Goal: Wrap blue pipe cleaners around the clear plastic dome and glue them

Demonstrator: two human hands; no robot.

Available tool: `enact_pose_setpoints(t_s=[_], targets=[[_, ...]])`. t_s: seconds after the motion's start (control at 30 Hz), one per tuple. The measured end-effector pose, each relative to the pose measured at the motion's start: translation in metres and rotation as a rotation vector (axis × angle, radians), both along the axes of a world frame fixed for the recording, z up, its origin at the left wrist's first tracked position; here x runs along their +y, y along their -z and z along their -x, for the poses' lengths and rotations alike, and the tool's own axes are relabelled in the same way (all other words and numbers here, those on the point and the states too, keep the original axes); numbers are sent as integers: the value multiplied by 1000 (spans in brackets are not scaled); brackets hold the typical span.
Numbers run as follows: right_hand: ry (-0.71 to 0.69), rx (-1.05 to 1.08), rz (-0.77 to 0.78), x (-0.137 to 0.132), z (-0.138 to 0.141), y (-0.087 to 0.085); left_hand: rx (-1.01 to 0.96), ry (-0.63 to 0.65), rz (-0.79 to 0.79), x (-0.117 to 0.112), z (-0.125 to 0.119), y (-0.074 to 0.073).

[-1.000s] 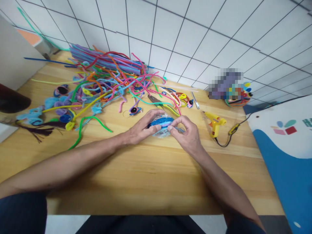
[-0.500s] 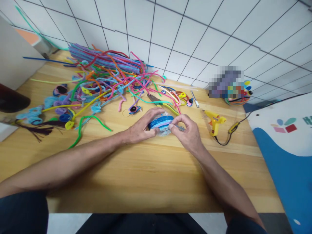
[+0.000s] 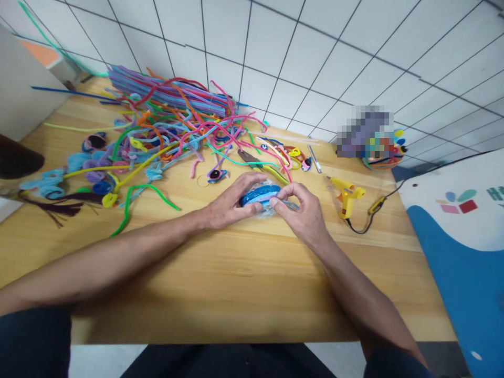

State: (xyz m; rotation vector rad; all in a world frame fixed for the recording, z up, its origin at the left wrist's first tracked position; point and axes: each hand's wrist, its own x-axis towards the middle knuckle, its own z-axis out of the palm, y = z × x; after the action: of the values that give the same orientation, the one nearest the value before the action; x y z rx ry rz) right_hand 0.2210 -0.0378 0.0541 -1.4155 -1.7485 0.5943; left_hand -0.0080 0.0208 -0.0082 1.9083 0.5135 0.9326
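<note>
Compared with half a second before, the left thumb lies a little more across the front of the ball [image 3: 260,198], and less of its clear lower part can be seen; the right hand [image 3: 302,212] is in almost the same place. The ball, with blue and pale bands, is between the two hands above the bench [image 3: 236,283], in front of the pliers [image 3: 271,172]. The left hand [image 3: 226,206] has its grip around the left side of the ball, fingers behind and thumb in front. The right thumb and forefinger come close together at its right edge; I cannot tell whether they pinch something thin there. The ends of the left fingers are hard to make out, and whether the ball touches the bench is hidden.
</note>
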Motion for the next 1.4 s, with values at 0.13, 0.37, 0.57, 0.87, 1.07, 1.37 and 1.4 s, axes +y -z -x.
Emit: enact_pose_setpoints(t_s=[0.13, 0.37, 0.57, 0.87, 1.07, 1.37, 1.4], targets=[[-60, 46, 75, 3, -5, -3, -40, -16, 76, -1, -2, 3], [-86, 50, 76, 5, -6, -7, -61, -12, 90, -2, -1, 7], [-77, 52, 75, 4, -5, -4, -64, -10, 114, 0, -1, 4], [-88, 37, 46, 1, -2, -5, -141, -35, 177, -2, -9, 6], [-95, -1, -39, 0, -5, -5, -174, -71, 110, 0, -8, 12], [-117, -65, -120, -2, 0, -4, 28, -96, 4, 1, -2, 0], [-118, -69, -119, -2, 0, -4, 24, -98, 6, 1, -3, 1]])
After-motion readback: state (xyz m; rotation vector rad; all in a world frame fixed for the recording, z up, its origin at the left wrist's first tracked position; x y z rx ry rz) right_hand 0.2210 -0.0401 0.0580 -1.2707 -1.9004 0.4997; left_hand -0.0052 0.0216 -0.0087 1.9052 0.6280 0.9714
